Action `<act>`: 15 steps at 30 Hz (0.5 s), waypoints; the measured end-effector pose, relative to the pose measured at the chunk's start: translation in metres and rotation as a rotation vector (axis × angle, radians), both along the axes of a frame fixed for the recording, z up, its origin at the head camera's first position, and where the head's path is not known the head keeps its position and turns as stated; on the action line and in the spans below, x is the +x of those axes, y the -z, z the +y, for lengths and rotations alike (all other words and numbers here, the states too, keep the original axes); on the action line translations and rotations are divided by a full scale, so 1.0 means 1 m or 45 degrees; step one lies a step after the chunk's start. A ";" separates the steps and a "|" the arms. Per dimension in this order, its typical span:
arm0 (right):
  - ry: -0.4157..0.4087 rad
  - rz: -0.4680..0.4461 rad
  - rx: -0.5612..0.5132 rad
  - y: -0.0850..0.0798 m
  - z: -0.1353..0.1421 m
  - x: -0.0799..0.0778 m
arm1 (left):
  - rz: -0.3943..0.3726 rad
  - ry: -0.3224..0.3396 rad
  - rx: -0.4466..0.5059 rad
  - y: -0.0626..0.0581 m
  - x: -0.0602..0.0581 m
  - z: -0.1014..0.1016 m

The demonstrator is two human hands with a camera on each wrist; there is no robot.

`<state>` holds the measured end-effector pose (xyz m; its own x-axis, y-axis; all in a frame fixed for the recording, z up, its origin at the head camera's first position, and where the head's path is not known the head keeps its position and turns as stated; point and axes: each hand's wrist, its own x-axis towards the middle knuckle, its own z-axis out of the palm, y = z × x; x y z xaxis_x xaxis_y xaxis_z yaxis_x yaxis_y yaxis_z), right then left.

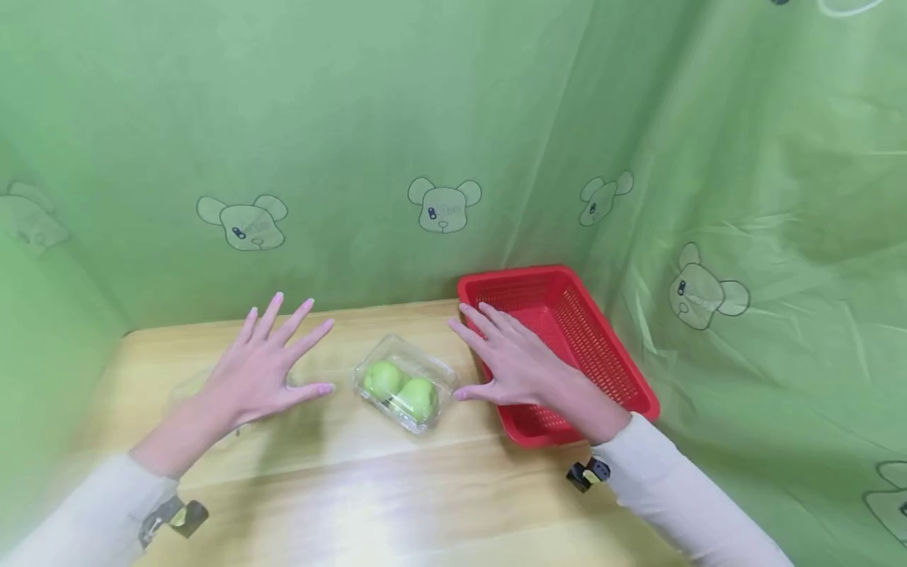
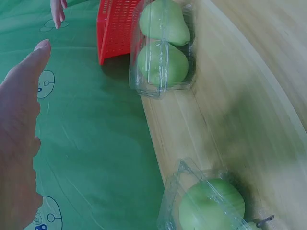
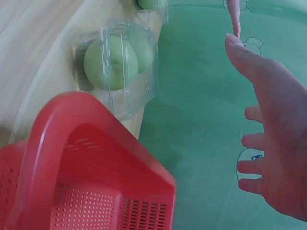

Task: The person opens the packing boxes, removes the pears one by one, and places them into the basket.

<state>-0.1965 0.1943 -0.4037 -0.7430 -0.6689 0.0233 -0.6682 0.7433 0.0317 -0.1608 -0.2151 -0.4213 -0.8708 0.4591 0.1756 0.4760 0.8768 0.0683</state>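
Both hands hover above the table with fingers spread, holding nothing. My left hand (image 1: 258, 374) is on the left, over a second clear container that it mostly hides in the head view. In the left wrist view that clear container (image 2: 175, 196) shows a green fruit (image 2: 211, 206) inside and a dark stem beside it. Between the hands lies a clear plastic clamshell box (image 1: 435, 366) with two green pears (image 1: 416, 398) in it. My right hand (image 1: 513, 358) is above the left side of a red plastic basket (image 1: 609, 346), apart from the clamshell.
The pale wooden table (image 1: 425, 488) ends at a green curtain (image 1: 354, 118) printed with bear faces, which also hangs along both sides. The red basket stands at the table's right, close to the curtain. Straps with small black devices (image 1: 590, 475) are on the wrists.
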 end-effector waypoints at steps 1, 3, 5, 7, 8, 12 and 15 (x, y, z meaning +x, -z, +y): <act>-0.001 -0.005 0.000 0.002 -0.001 0.000 | -0.006 0.001 0.001 0.001 0.000 0.001; -0.004 -0.014 -0.004 0.004 -0.004 0.000 | -0.011 0.003 -0.002 0.002 0.000 0.002; -0.013 -0.013 -0.012 0.007 -0.006 0.000 | -0.017 0.007 -0.007 0.004 -0.001 0.004; -0.015 -0.011 -0.012 0.010 -0.008 0.001 | -0.025 0.010 -0.009 0.006 -0.002 0.005; -0.017 -0.011 -0.012 0.011 -0.009 0.001 | -0.022 0.010 -0.012 0.008 -0.002 0.006; -0.001 -0.031 0.000 0.014 -0.011 0.001 | -0.017 0.016 -0.011 0.013 -0.004 0.011; 0.018 -0.063 -0.013 0.018 -0.012 0.001 | -0.019 0.023 -0.008 0.014 -0.007 0.015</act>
<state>-0.1952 0.1820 -0.4221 -0.7526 -0.6585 -0.0069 -0.6584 0.7526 -0.0088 -0.1674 -0.1999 -0.4354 -0.8648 0.4760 0.1597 0.4909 0.8684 0.0703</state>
